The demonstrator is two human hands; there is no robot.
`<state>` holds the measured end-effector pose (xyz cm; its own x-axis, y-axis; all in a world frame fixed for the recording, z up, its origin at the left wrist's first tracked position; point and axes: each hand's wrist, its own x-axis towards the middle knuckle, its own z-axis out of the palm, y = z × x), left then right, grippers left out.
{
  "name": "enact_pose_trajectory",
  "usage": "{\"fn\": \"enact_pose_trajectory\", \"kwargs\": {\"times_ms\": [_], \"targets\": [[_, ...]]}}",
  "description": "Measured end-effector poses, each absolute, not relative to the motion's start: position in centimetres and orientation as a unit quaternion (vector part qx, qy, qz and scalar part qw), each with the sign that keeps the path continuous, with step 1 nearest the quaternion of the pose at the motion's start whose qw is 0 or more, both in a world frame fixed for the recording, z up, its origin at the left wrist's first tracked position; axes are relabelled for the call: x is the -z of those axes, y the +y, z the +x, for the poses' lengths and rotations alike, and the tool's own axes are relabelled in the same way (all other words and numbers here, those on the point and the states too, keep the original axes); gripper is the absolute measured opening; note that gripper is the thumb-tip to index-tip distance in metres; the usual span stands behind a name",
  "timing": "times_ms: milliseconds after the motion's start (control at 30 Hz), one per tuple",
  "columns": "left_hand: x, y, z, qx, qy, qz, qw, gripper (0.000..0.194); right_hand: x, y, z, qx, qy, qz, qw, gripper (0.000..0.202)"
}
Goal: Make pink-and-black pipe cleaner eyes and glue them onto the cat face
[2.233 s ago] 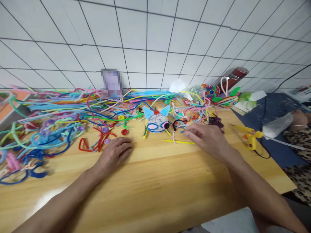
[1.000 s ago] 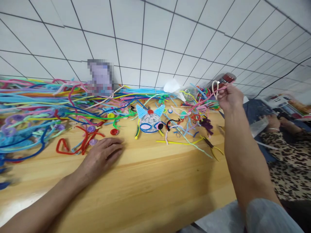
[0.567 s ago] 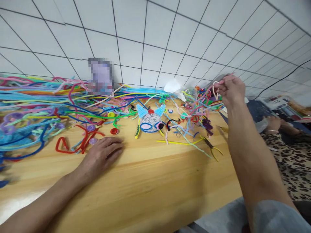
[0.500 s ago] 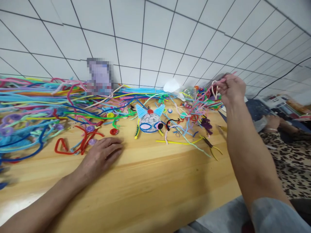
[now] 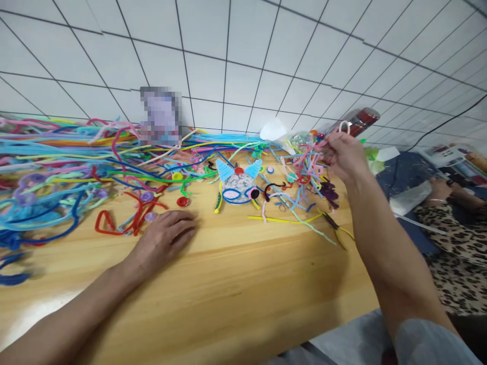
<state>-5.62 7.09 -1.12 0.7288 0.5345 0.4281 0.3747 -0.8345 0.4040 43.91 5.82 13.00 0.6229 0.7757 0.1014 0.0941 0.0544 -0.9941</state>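
Observation:
My left hand (image 5: pixel 164 242) rests on the table (image 5: pixel 213 284), fingers loosely stretched and nothing in them. Beside it lie bent red pipe cleaners (image 5: pixel 139 213) and a small red coil (image 5: pixel 183 202). My right hand (image 5: pixel 347 154) reaches over the far right pile, its fingers closed on a pink pipe cleaner (image 5: pixel 321 146); a whitish loop (image 5: pixel 344 126) shows behind the hand. Between my hands stands a silvery animal-like head (image 5: pixel 240 181) with light blue ears, a red top piece and blue eye outlines. Nearer my right forearm are pliers (image 5: pixel 330 221) with yellow handles.
Long pipe cleaners (image 5: pixel 57 147) in many colours cover the back left. A clear tube with a red end (image 5: pixel 367 119) leans at the wall. White paper (image 5: pixel 273 130) stands at the back. On the right sits another person in leopard print (image 5: pixel 452 253), a hand holding something translucent.
My right hand has come down and slightly left toward the pile with the pink pipe cleaner, uncovering the clear tube. My left hand stays resting on the table.

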Motion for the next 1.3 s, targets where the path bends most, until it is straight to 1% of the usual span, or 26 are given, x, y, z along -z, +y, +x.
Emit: {"fn": "enact_pose_trajectory", "kwargs": {"times_ms": [100, 200, 267, 333, 400, 433, 567, 667, 733, 833, 933, 1033, 1100, 1167, 1233, 1300], "targets": [[0.9, 7.0, -5.5, -0.271, 0.245, 0.920, 0.144, 0.020, -11.0, 3.7, 40.7, -0.291, -0.436, -0.617, 0.587, 0.020], [0.9, 7.0, -5.5, -0.275, 0.246, 0.919, 0.138, 0.021, -8.7, 1.8, 38.3, -0.254, -0.546, -0.599, 0.527, 0.019], [1.0, 7.0, -5.5, -0.274, 0.249, 0.918, 0.140, 0.021, -7.1, 0.9, 37.2, -0.183, -0.597, -0.604, 0.496, 0.012], [1.1, 7.1, -5.6, -0.272, 0.252, 0.918, 0.143, 0.021, -5.6, 0.3, 36.6, -0.069, -0.648, -0.604, 0.458, 0.009], [1.1, 7.1, -5.6, -0.271, 0.253, 0.918, 0.143, 0.021, -4.3, -0.3, 36.3, 0.022, -0.708, -0.577, 0.406, 0.013], [1.1, 7.1, -5.6, -0.270, 0.254, 0.918, 0.143, 0.022, -3.8, -0.6, 36.1, 0.047, -0.734, -0.560, 0.382, 0.016], [1.0, 7.1, -5.5, -0.267, 0.263, 0.914, 0.154, 0.024, -2.3, -2.2, 35.8, 0.073, -0.787, -0.528, 0.309, 0.030], [0.8, 7.0, -5.5, -0.270, 0.266, 0.911, 0.163, 0.025, -1.5, -3.3, 35.6, 0.101, -0.793, -0.538, 0.266, 0.035], [0.7, 7.0, -5.5, -0.271, 0.265, 0.911, 0.162, 0.024, -1.1, -3.9, 35.4, 0.137, -0.791, -0.540, 0.254, 0.034], [0.7, 7.0, -5.5, -0.266, 0.268, 0.912, 0.162, 0.023, -0.5, -4.5, 35.1, 0.179, -0.787, -0.529, 0.261, 0.029], [0.4, 6.9, -5.4, -0.252, 0.276, 0.914, 0.160, 0.024, -0.4, -4.8, 34.7, 0.160, -0.796, -0.511, 0.283, 0.023], [-0.6, 6.2, -5.2, -0.230, 0.276, 0.917, 0.172, 0.025, -0.7, -4.9, 34.2, 0.138, -0.806, -0.495, 0.296, 0.023], [-1.6, 5.2, -4.7, -0.215, 0.274, 0.912, 0.214, 0.025, -1.0, -4.9, 33.8, 0.141, -0.811, -0.483, 0.298, 0.026], [-2.7, 4.0, -3.9, -0.201, 0.268, 0.892, 0.304, 0.025, -1.3, -4.9, 33.4, 0.141, -0.818, -0.467, 0.304, 0.028], [-3.8, 2.6, -2.4, -0.173, 0.267, 0.839, 0.441, 0.023, -1.5, -5.0, 33.0, 0.144, -0.824, -0.451, 0.312, 0.027], [-4.4, 1.4, -0.3, -0.139, 0.306, 0.734, 0.590, 0.027, -1.5, -5.2, 32.7, 0.158, -0.827, -0.439, 0.315, 0.024]]}}
